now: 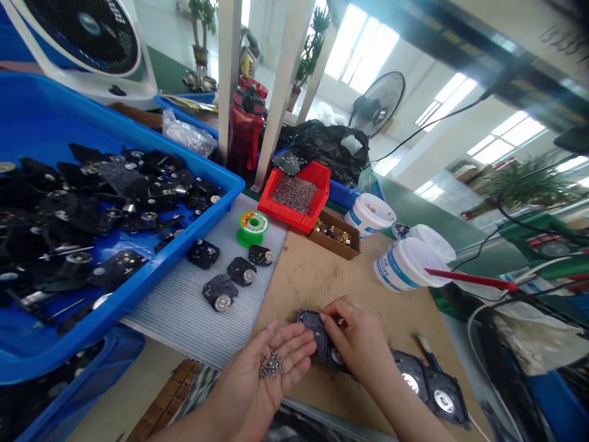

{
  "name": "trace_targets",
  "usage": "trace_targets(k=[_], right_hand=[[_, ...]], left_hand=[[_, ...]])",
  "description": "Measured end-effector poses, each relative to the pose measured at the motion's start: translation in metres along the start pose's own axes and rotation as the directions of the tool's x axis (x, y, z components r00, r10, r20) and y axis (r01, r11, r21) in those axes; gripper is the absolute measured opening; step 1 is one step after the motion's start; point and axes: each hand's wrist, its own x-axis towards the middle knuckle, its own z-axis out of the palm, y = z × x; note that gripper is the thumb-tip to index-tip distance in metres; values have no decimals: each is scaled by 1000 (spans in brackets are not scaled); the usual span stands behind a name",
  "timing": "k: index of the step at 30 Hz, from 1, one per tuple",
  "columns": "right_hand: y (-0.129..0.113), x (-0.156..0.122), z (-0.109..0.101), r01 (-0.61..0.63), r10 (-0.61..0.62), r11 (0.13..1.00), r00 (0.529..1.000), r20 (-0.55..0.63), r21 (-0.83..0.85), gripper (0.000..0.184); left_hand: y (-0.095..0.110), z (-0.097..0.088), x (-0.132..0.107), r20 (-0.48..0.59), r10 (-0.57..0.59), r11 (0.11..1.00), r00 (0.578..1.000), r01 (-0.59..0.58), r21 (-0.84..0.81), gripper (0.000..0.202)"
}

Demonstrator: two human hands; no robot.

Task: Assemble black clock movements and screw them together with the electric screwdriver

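The left hand (257, 383) cups loose screws (271, 364) on spread fingers, so a tilt could spill them while fingers of the right hand (361, 344) pinch the black plate (311, 324).

A bright blue tray (156, 279) is filled with black parts (115, 270) dotted with silver discs. A pale grey ribbed mat (184, 313) is laid beside the plain brown tabletop (313, 276). A green spool (253, 228), a red bin (285, 216) and white tubs (405, 264) printed in blue are seen. Dark grey screws (271, 364) and a black housing (313, 328) are also noted.
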Motion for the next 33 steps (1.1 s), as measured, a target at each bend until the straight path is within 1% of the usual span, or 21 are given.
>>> trace_targets(k=[6,9,12,14,16,19,21,24,27,30,33], right_hand=[[-4,-7,7,45,-45,989,999,4,-139,18],[-7,-9,11,73,-63,978,996,56,-193,22],[-11,-10,12,84,-60,973,991,116,-217,24],[-12,-8,9,72,-42,976,988,146,-205,24],[-10,-3,1,48,-20,986,985,170,-162,24],[-4,13,-13,-4,15,999,975,223,-47,23],[2,27,-17,-60,53,998,963,265,22,25],[7,44,-10,-153,118,985,932,344,77,28],[5,50,2,-211,162,974,904,396,84,21],[-2,48,6,-214,170,974,902,396,69,14],[-8,44,3,-180,142,981,913,381,67,10]], left_hand=[[0,-5,3,14,-23,999,1000,23,-29,40],[-1,-6,3,28,-26,999,999,26,-19,40],[-1,-5,3,16,-28,1000,999,28,-6,39],[-1,-3,2,0,-22,1000,1000,22,3,38],[-1,-3,2,-4,-15,1000,1000,15,9,38],[-1,-2,3,-3,-13,1000,1000,13,20,35],[-1,-2,2,-13,-8,999,1000,8,33,33],[-1,-1,1,-36,11,999,999,-10,47,33],[0,1,-1,-44,8,999,999,-6,42,34],[0,3,-2,-39,0,999,999,1,38,35],[0,3,-2,-51,6,999,999,-3,43,35]])
